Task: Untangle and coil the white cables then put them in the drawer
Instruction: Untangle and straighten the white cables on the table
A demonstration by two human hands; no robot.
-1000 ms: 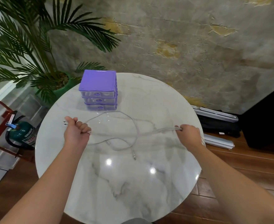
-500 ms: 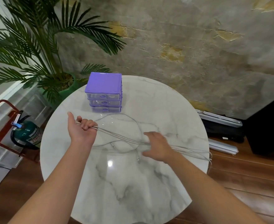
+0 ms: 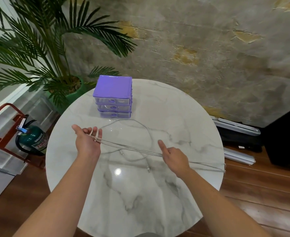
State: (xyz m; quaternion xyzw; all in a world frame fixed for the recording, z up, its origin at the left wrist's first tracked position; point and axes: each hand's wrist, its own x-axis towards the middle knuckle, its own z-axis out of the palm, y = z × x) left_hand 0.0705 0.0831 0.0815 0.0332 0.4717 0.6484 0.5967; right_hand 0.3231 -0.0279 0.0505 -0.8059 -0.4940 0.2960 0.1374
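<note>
I see a round white marble worktop with grey veining and two bright light reflections near its middle. At its far left stands a small purple drawer unit with three clear drawers stacked, all shut. White cables lie in loose loops across the middle, just in front of the unit, and a connector end rests on the stone nearer to me. On the right, strands trail to the worktop's rim.
</note>
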